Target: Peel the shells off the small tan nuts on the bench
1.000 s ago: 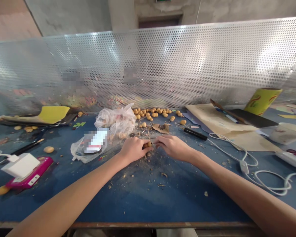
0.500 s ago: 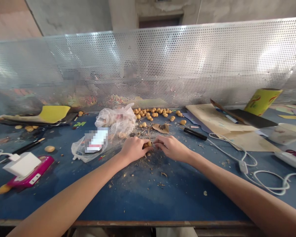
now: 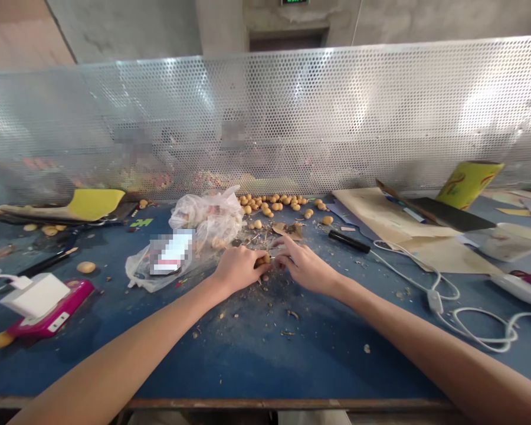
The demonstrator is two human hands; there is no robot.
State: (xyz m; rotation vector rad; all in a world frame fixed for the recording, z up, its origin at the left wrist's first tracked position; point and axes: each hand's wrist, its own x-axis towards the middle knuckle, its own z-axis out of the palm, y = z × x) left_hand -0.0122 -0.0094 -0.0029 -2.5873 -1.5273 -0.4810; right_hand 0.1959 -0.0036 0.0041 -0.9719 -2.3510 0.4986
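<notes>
A small tan nut [image 3: 264, 260] sits at the lower middle of the frame, between the two hands, with most of it hidden by the fingers. The left hand [image 3: 239, 268] is curled around it and grasping it. The right hand [image 3: 305, 265] is just beside the nut, and its fingers [image 3: 289, 247] now stand higher and more spread than half a second ago, when they lay lower and flatter. Its fingertips reach in toward the nut, but whether they grip it or anything else cannot be told. Crumbs and husk bits [image 3: 256, 313] are scattered below the hands on a blue work table [image 3: 256, 369]. A heap of similar nuts [image 3: 269, 203] lies above the hands, beside a crumpled plastic bag [image 3: 207, 215] and a dry leaf [image 3: 287, 230]. A black marker [image 3: 348, 241], tan paper sheets [image 3: 380, 212] and a white cable [image 3: 433, 301] lie to the right, and a magenta device [image 3: 48, 316] lies at the lower left under a white charger [image 3: 34, 295]. A perforated metal screen [image 3: 265, 118] runs along the far edge, in front of a concrete wall [image 3: 124, 29].
</notes>
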